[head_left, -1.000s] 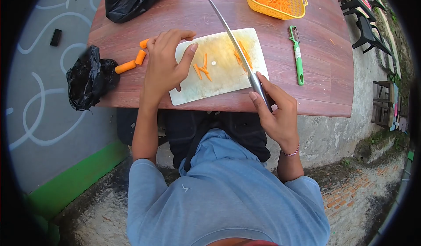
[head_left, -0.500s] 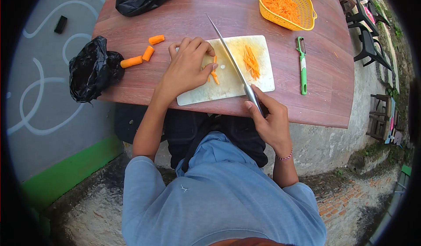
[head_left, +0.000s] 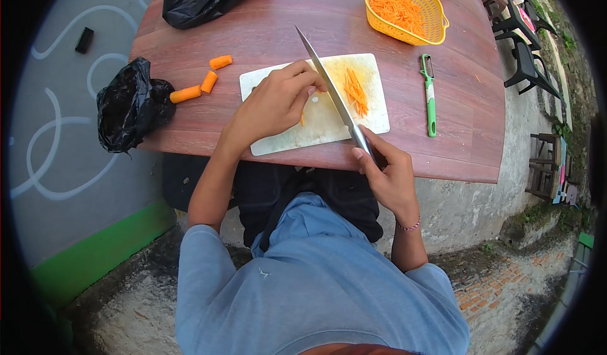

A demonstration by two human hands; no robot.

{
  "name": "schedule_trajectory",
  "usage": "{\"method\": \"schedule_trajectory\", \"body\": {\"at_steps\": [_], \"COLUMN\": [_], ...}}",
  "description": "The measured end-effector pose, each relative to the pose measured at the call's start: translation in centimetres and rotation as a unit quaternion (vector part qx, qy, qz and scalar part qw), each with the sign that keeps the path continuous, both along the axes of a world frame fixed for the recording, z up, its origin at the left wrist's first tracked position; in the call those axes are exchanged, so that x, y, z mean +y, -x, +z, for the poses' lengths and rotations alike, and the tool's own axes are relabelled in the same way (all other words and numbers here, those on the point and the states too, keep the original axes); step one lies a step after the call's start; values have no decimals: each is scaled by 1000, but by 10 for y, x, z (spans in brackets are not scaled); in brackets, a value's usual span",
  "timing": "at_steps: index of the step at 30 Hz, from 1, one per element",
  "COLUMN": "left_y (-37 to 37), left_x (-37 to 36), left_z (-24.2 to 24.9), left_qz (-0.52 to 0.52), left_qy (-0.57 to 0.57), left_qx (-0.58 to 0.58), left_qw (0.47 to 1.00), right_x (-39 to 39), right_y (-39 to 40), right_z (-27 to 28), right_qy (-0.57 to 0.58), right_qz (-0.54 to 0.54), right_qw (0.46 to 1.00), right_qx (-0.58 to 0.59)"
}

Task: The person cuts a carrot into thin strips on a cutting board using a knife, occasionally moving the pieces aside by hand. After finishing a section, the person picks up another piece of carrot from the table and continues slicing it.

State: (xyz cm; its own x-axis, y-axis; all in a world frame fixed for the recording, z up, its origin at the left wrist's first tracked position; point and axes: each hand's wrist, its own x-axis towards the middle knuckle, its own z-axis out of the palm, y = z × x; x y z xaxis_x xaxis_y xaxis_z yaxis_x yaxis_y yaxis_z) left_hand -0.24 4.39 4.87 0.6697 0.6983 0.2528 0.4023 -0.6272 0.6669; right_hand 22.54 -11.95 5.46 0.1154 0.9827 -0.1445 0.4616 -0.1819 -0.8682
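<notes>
My right hand [head_left: 389, 168] grips the handle of a long kitchen knife [head_left: 331, 88], its blade slanting up and left over the cutting board [head_left: 272, 142]. My left hand [head_left: 275, 99] is over the board's left half, fingers curled together with the tips at the blade. A little orange shows at those fingertips, but what they pinch is hidden. Below the left thumb a sliver of carrot [head_left: 302, 120] peeks out. Right of the blade lies a small pile of carrot strips [head_left: 355, 92].
Carrot chunks [head_left: 186, 94] lie left of the board beside a black plastic bag [head_left: 133, 105]. Another black bag [head_left: 208, 0] is at the back. A yellow basket [head_left: 404, 34] holds shredded carrot. A green peeler [head_left: 430, 105] lies to the right, near the table's edge [head_left: 496, 159].
My left hand has moved right, its fingertips now at the knife blade, covering the carrot piece that showed by the thumb. The right hand keeps its hold on the knife.
</notes>
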Motion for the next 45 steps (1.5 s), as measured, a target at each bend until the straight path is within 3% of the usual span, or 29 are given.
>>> {"method": "schedule_trajectory", "body": {"at_steps": [4,9,11,13,17,19,25,45], "left_y": [-8,-20,-21,-16,0,8,4,-7], "left_x": [12,30,28,16,0,-8,-24,-29], "left_z": [4,4,1,-3,0,-15,-32,-44], "left_qz": [-98,-113,-111,-29,16,16,78,117], "left_qy": [84,54,27,-79,-54,-126,-163,-198], "left_qx": [8,111,122,32,41,50,16,-32], "left_qw": [992,986,986,996,998,991,983,973], "right_x": [-1,-3,-1,-2,-3,-2,2,5], "right_y": [-1,-1,0,-1,0,1,8,13], "right_z": [-1,-1,5,1,2,2,-1,-8], "right_qy": [11,-5,47,31,32,36,26,11], "right_qz": [-15,-13,-34,-32,-35,-37,-26,-35], "right_qw": [1000,1000,997,998,998,997,998,997], "right_qx": [25,14,45,42,42,49,56,68]}}
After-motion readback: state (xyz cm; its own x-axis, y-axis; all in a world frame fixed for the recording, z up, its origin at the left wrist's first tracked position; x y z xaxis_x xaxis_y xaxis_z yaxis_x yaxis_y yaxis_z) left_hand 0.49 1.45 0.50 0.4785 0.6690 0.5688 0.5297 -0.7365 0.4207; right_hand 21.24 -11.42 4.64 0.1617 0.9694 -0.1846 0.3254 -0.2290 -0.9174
